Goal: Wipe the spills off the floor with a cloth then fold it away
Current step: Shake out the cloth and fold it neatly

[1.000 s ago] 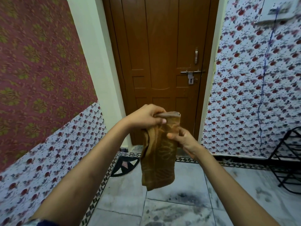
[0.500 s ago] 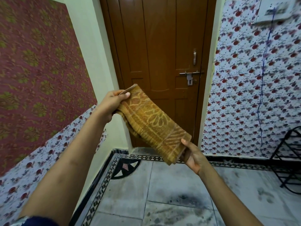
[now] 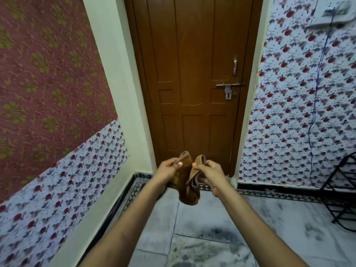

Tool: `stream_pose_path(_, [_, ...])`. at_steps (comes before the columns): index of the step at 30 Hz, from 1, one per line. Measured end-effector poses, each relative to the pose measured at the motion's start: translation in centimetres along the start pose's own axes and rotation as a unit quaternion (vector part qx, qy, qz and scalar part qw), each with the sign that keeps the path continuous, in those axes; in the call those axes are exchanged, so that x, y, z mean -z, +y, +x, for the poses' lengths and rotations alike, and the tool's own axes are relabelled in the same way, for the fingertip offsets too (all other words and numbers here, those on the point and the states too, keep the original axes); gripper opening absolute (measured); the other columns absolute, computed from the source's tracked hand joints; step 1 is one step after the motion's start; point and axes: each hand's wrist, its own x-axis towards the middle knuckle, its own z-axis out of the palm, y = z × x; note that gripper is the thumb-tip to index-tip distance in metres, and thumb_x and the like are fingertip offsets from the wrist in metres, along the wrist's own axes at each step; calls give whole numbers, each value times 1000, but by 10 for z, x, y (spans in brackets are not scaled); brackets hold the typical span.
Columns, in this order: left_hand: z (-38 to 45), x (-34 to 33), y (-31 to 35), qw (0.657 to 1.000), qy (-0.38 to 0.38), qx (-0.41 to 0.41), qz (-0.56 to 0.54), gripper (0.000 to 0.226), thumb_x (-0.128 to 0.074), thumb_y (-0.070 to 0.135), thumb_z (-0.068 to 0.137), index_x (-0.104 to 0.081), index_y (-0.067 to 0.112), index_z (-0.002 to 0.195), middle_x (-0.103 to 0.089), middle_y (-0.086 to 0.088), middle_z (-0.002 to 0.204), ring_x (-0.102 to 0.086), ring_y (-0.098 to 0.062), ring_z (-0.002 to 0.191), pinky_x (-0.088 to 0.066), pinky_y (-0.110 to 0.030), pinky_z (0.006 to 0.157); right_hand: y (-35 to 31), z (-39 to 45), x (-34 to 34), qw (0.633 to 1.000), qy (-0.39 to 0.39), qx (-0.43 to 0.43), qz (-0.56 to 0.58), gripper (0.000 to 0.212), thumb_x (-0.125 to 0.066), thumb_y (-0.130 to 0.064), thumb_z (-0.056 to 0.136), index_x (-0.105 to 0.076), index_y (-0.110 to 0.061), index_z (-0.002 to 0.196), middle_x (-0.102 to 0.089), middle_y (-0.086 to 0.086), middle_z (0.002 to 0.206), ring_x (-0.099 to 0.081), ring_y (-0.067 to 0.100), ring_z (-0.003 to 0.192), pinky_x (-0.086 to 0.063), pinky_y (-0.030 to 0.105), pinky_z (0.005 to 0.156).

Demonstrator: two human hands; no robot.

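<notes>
A brown patterned cloth (image 3: 187, 187) hangs doubled over in the air in front of me, above the floor. My left hand (image 3: 169, 168) pinches one top end and my right hand (image 3: 209, 170) pinches the other, the two ends held close together. The cloth's loop sags between the hands. Dark smudges mark the pale marble floor (image 3: 210, 239) below.
A shut brown wooden door (image 3: 192, 78) with a metal latch (image 3: 228, 88) stands straight ahead. Patterned walls close in on the left and right. A black metal rack (image 3: 344, 191) stands at the right. A blue cord (image 3: 316, 97) hangs down the right wall.
The cloth was stretched diagonally between the raised left hand and the lower right hand. Both hands have come together at one height, folding the cloth in half.
</notes>
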Motion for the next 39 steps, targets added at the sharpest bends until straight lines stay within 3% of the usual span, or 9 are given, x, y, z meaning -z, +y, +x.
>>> stream_pose_path(3, [-4,-21,-5,999,-15,-28,-8,24,-43,21,99,-64,23,110,-67,-2,100,-63,-17,94,-49,-26,73,1,-3,-9,1000,-1,-6,17,5,-62,-10,89,-58,-10,91,-65,12,94,-64,19,86,-54,25,63])
stream_pose_path(8, [-7,-25,-3,998,-53,-35,-16,31,-47,39,96,-58,23,120,-67,-2,110,-62,-18,104,-51,-35,90,-7,-6,-5,998,-34,-25,47,29,-51,-38,95,-59,-13,104,-64,18,112,-65,22,95,-58,26,68])
stream_pose_path(12, [-4,-20,-1,999,-27,-40,-10,30,-54,24,94,-55,16,123,-66,-4,103,-64,-19,94,-53,-29,77,-17,-8,2,993,-98,-57,27,62,-30,-55,96,-49,-5,128,-58,18,126,-62,24,98,-55,33,79])
stream_pose_path(15, [-3,-13,1,994,7,13,-111,22,-48,20,95,-57,19,115,-65,-6,96,-62,-22,89,-52,-33,75,-14,-6,6,999,-11,2,-35,51,-35,-47,98,-53,-8,124,-61,11,121,-60,18,93,-51,28,74])
stream_pose_path(17, [-3,-6,1,982,-6,43,-183,18,-49,22,94,-58,20,110,-66,-8,94,-62,-23,87,-52,-33,69,-6,-4,12,997,45,-9,-60,49,-50,-45,93,-48,-11,128,-55,8,126,-54,20,103,-46,33,84])
stream_pose_path(21, [-4,2,2,951,-49,92,-293,30,-52,26,89,-58,10,113,-67,-11,89,-64,-26,80,-53,-33,63,7,-13,13,983,-68,-157,60,52,-58,-54,83,-54,-11,112,-62,13,109,-59,28,97,-49,37,77])
stream_pose_path(24, [-2,2,1,956,-39,101,-274,29,-52,27,89,-57,9,112,-66,-10,86,-63,-25,76,-51,-32,60,16,-9,14,983,-55,-129,115,45,-64,-46,82,-57,-11,109,-67,13,103,-64,30,93,-53,38,74])
stream_pose_path(31, [-6,-3,-24,958,-19,142,-247,31,-54,31,91,-58,9,112,-65,-10,87,-61,-22,75,-48,-29,57,24,-3,21,993,-22,-105,54,41,-63,-42,86,-55,-13,113,-66,9,100,-62,29,98,-52,41,85])
stream_pose_path(39, [0,3,-58,973,-2,95,-211,32,-63,24,88,-60,14,118,-67,-11,104,-63,-26,95,-52,-41,85,50,-1,24,989,-15,-140,43,29,-67,-37,83,-59,-15,99,-68,11,102,-65,28,95,-53,42,85])
